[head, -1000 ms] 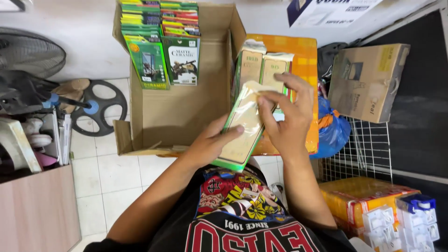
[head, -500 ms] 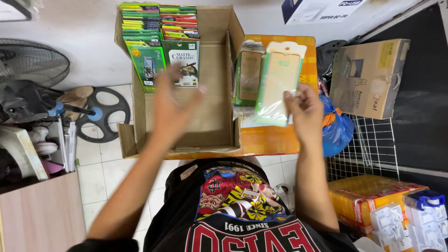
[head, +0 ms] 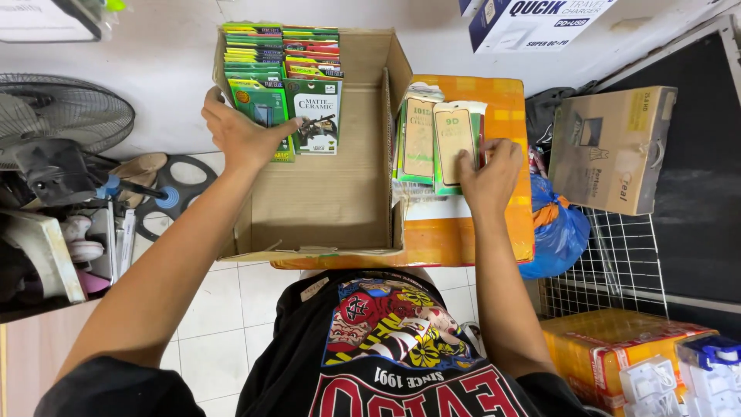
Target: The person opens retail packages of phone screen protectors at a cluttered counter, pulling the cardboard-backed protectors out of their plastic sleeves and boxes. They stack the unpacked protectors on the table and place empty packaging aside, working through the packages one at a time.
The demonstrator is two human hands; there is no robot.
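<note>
An open cardboard box point(head: 340, 193) holds two rows of flat green and red packets point(head: 282, 69) standing at its far end. My left hand point(head: 239, 135) rests on the front green packet point(head: 261, 108) of the left row, fingers around its edge. To the right, on an orange surface point(head: 505, 108), lie two piles of flat packets in clear sleeves. My right hand point(head: 486, 177) presses on the lower edge of the right pile's top packet point(head: 454, 143).
A standing fan point(head: 62, 131) and clutter fill the left floor. A brown carton point(head: 610, 147), a blue bag point(head: 556, 232), a wire rack point(head: 617, 262) and an orange-wrapped bundle point(head: 610, 347) crowd the right. A white and blue box point(head: 532, 19) sits at the top.
The packet held in both hands a second ago now lies on the right pile. My left hand has moved up and left onto the packets in the box.
</note>
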